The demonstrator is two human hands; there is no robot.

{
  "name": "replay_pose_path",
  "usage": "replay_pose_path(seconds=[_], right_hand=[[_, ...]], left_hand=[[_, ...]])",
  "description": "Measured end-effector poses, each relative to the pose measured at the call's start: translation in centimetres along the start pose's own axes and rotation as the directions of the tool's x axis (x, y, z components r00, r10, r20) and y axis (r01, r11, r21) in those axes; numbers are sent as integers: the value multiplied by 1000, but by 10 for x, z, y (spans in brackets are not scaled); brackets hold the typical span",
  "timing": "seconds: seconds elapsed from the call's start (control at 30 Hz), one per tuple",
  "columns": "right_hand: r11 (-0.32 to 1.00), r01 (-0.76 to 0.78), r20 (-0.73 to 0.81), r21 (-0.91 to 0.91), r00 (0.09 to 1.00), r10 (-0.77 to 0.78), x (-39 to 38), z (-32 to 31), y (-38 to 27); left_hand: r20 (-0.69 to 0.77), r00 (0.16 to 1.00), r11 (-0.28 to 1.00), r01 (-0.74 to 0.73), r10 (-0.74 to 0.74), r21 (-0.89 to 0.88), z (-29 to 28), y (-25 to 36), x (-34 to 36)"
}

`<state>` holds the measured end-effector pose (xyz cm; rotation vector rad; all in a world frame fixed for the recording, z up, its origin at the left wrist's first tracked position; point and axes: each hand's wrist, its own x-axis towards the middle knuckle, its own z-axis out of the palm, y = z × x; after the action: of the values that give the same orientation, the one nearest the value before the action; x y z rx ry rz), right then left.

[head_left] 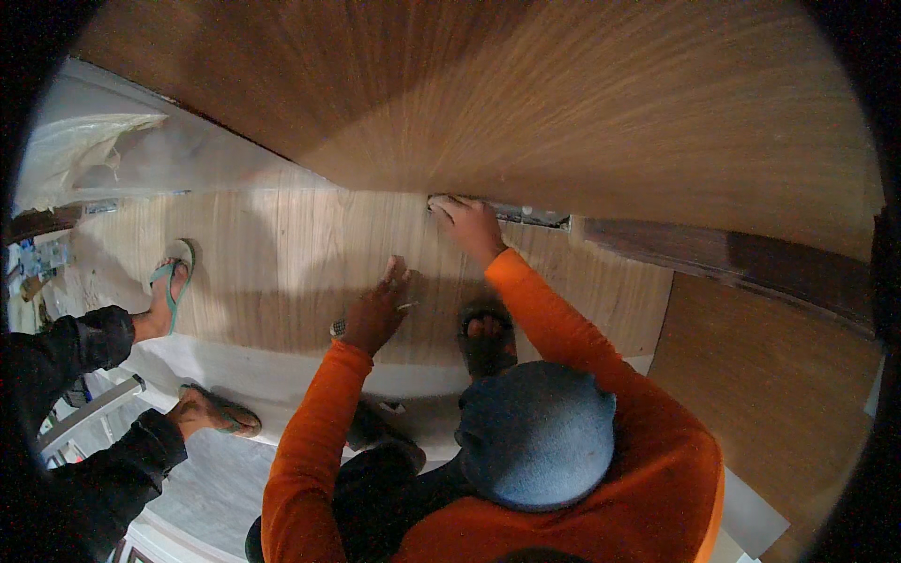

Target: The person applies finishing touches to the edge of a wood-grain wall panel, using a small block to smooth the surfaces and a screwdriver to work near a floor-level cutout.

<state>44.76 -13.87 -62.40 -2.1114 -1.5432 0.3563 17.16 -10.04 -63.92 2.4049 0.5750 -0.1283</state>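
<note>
My right hand (469,227) reaches to the foot of a tall brown wood-grain panel (582,103). Its fingers are bent and pressed together at the left end of a narrow dark gap (535,216) under that panel; whatever they grip is hidden. Over the pale wood-grain floor (272,272), my left hand (377,310) is stretched forward with fingers extended, slightly blurred, wearing a watch (338,328). A thin light line shows beside its fingers, too small to name. Both arms have orange sleeves. A rounded grey-blue cloth thing, like a cap (535,436), lies between them, low in view.
Another person's feet in flip-flops (174,286) stand at left, below dark trousers (66,366). A black sandal (488,342) is between my arms. Clear plastic sheeting (80,155) hangs at far left. A dark wood strip (741,263) and a brown board (760,375) lie right.
</note>
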Motion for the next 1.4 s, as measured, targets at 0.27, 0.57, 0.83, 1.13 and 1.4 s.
replay_pose_path(seconds=[0.27,0.57,0.83,1.13,1.4], right_hand=[[987,-61,180,-152,980,88,15,-5,-38],[943,-325,51,78,946,321,-18,-7,2],[856,-316,-106,409,915,388,-45,-10,12],[999,30,-48,25,998,-29,-9,-1,10],[997,-68,48,32,997,67,4,13,-7]], left_hand=[[94,993,981,83,-68,-172,-23,11,-1],[185,982,998,47,-38,-45,-43,30,9],[61,998,995,34,-28,-90,-23,11,3],[-57,997,997,-58,55,-52,-20,14,5],[-43,996,997,-72,72,-4,-14,6,6]])
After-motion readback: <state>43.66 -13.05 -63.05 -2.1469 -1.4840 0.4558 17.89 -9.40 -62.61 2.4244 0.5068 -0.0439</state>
